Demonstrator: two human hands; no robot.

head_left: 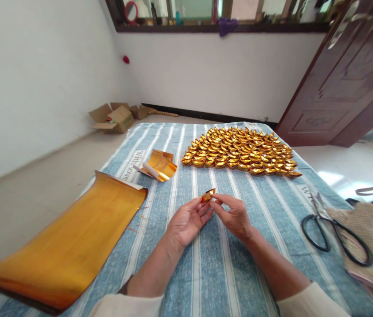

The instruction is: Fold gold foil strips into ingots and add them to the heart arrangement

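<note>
— Here we go! Where's the piece?

— Up between my two hands: a gold boat-shaped piece (208, 195), held above the table (179, 136), well in from the near edge. My left hand (186, 222) is palm up, half open, thumb and fingers on one end. My right hand (234, 215) pinches the other end, thumb and forefinger almost together.

— And how far along are we?

— A long way, I'd judge! Look at the packed rows of gold boats (239, 152), same shape, filling the far right corner. The one I'm holding looks nearly shaped, but it isn't in the rows yet.

— What's left?

— Material, by the look of it. Smaller gold sheets (160, 165) lie curled between the rows and the left edge. A big gold sheet (70, 240) runs along that edge, its near end reaching past it.

— Any elbow room?

— Ahead, yes! Striped cloth (202, 268) runs from my fingertips to the front row. Leftward, the big sheet hems me in. Toward the right edge sit the scissors (322, 215), blades toward the far edge, handles partly over a beige knitted fabric (364, 215); I reckon a sleeve (308, 301) could snag those loops.
</note>
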